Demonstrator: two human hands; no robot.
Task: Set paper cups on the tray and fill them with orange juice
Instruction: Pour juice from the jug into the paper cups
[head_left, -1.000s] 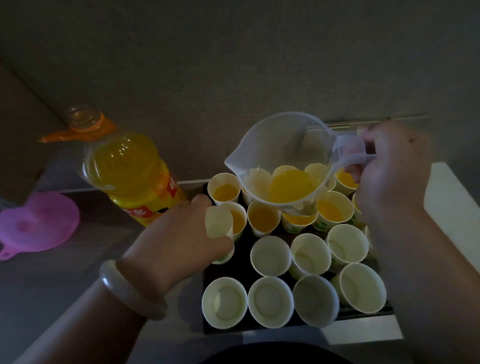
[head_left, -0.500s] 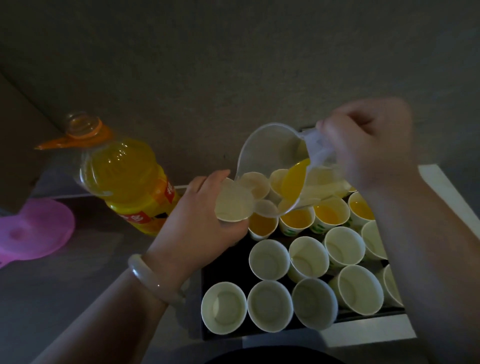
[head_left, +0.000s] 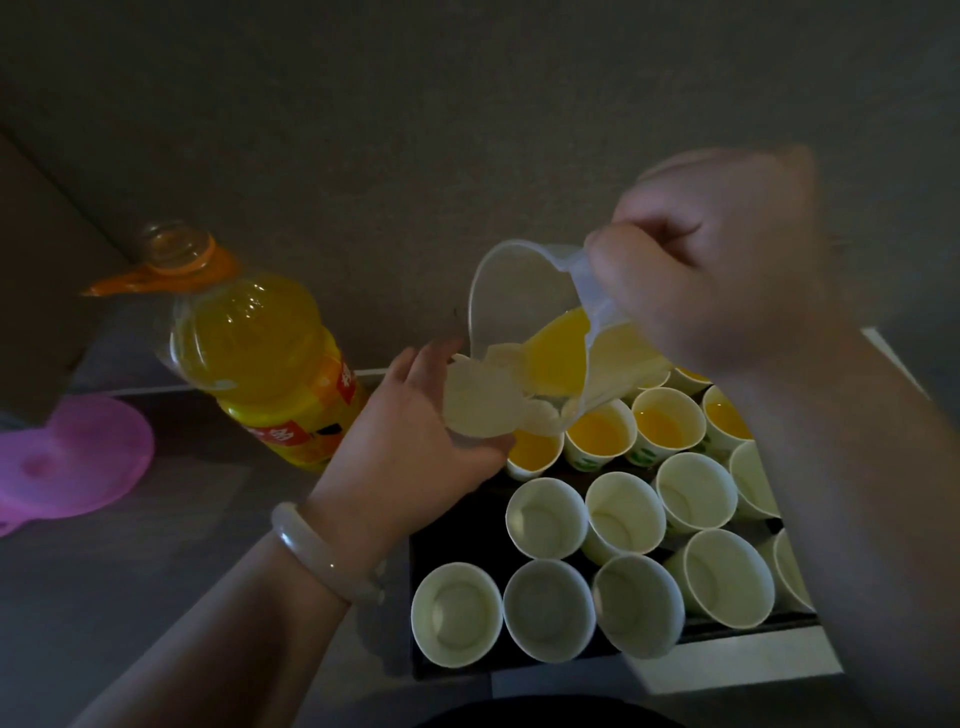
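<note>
Our left hand (head_left: 415, 447) raised at centre, back toward us, fingers and thumb curled round tipped paper cup (head_left: 480, 408). Left forearm runs in from lower left, wrist near straight. Our right hand (head_left: 727, 260) higher, at right, knuckles up, fist closed on handle of jug (head_left: 519, 301), wrist rolled inward, jug tilting left. Right forearm fills right edge, blurred.

— What's on the tabletop (head_left: 156, 571)?
— It's dark grey, with a black tray (head_left: 447, 530) at the right. A paler strip shows along the tray's near edge.
— And left of the tray?
— A bottle (head_left: 260, 358) stands upright near the tray's far left corner. A pink disc (head_left: 72, 457) lies flat, well apart, at the left edge.
</note>
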